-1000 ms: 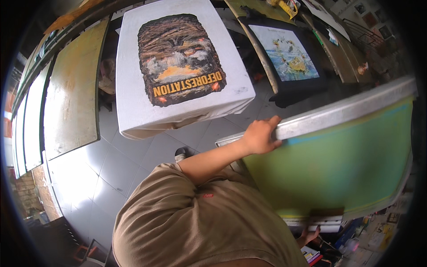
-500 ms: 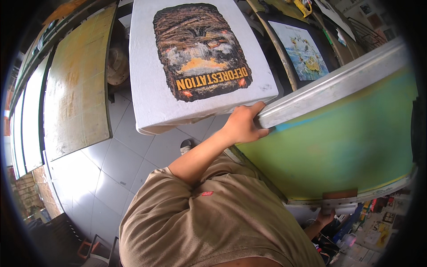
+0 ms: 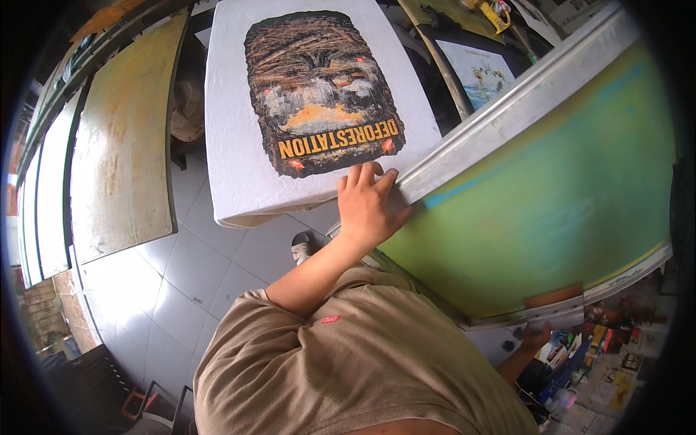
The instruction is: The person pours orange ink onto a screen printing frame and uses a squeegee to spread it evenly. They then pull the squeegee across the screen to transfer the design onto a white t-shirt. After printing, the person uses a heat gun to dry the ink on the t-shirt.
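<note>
My left hand (image 3: pixel 368 206) grips the near-left corner of a screen-printing frame, its fingers bent over the edge. The frame's silver metal bar (image 3: pixel 507 109) slants up to the right, and its mesh (image 3: pixel 536 217) is green with blue smears. Beside that hand, a white fabric piece (image 3: pixel 235 145) with a dark printed picture (image 3: pixel 326 94) lies over a flat board. At the lower right, my right hand (image 3: pixel 536 337) is closed round a squeegee (image 3: pixel 554 308) with a metal holder and brown strip, at the frame's near edge. Its fingers are small and partly hidden.
More flat boards (image 3: pixel 127 145) stand on the left. Behind the frame lies a dark board with a colourful print (image 3: pixel 475 72), and a yellow tool (image 3: pixel 493 14) is beyond it. Grey floor tiles (image 3: pixel 196 268) show below. Several small items (image 3: pixel 580 377) crowd the lower right.
The screen frame's left corner has shifted left and its bar now stands steeper, covering more of the colourful print. My left hand has moved left with it. The squeegee remains near the frame's edge.
</note>
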Available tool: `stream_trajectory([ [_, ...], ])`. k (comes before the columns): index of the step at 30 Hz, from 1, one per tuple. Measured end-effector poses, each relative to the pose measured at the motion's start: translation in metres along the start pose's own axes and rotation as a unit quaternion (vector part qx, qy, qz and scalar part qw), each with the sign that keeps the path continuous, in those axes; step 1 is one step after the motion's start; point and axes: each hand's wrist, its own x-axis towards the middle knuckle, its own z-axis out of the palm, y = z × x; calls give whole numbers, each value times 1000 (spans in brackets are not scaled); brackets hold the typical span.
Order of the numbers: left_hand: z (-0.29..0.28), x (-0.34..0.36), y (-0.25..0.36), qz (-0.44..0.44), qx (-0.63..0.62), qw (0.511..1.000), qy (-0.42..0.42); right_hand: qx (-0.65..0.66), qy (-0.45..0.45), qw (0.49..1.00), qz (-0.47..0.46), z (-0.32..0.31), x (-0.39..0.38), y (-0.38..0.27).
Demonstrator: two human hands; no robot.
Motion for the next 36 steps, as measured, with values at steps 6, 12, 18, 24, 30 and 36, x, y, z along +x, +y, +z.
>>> stream_trajectory([
  [6,1,9,-11,10,-1,999,39,-152,-139,937,-282,16,44,28],
  [12,11,7,-19,22,-41,998,29,-111,-99,964,-222,32,70,47],
  [18,2,20,-41,72,-96,987,109,-175,-95,916,-347,28,73,59],
  [24,-34,43,-104,-102,161,977,92,-103,-115,935,-320,10,90,77],
  [30,-42,46,-98,-126,245,961,15,-79,-35,960,-268,22,73,71],
  [36,-45,47,-95,-132,271,953,-32,-181,-82,913,-356,34,59,56],
])
